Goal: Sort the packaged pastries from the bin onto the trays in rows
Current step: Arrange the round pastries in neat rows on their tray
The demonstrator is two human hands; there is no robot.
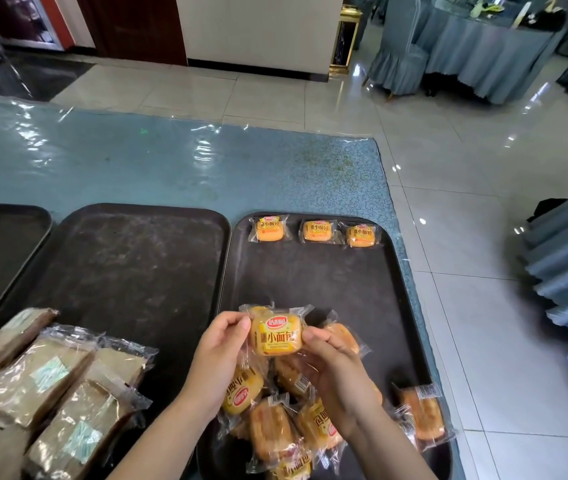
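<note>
Both hands, left (221, 344) and right (331, 355), pinch one yellow wrapped bun (276, 336) by its edges, fingers curled, above the right tray (310, 271). Three buns (313, 231) line its far edge. The loose pile (275, 420) beneath is partly hidden by wrists and cut off below.

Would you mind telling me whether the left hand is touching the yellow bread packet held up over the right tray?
Touching. The head view shows the left hand pinching the wrapper edge of the yellow bread packet.
</note>
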